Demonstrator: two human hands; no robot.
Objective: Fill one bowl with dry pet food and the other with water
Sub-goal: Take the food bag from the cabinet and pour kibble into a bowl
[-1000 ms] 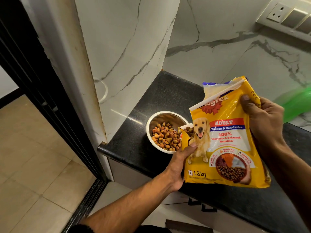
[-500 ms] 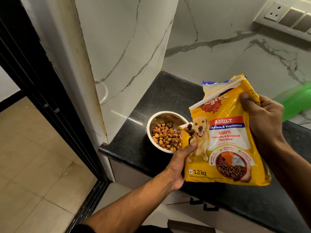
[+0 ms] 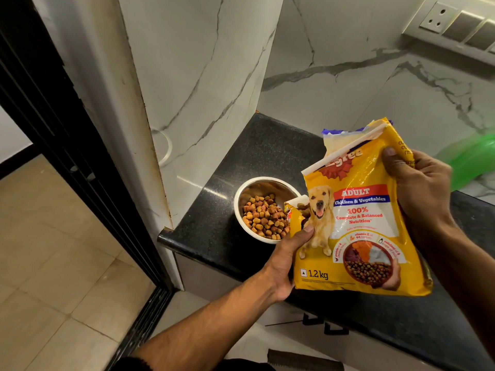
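Kibble, brown and orange dry pellets (image 3: pixel 265 219), already sits heaped in the round stainless-steel bowl (image 3: pixel 242 195) near the front left corner of the black speckled stone counter (image 3: pixel 257 145), so I judge the food half of the job nearly or fully done. I have the yellow plastic pet-food bag with a dog printed on it (image 3: pixel 359 226) held just right of the bowl, its torn lower-left corner open at the bowl's rim with a few pellets showing in the opening. My left hand (image 3: pixel 288 259) has its grip closed on the bag's lower left edge, thumb across the front; my right hand (image 3: pixel 420 187) has its grip closed on the upper right side, thumb pressed on the front panel. The bag stands fairly upright, so I cannot tell whether anything is pouring. I see no second bowl and no water anywhere in view; the water half looks wholly left to do. Something blurred and green (image 3: pixel 471 162) lies at the counter's far right.
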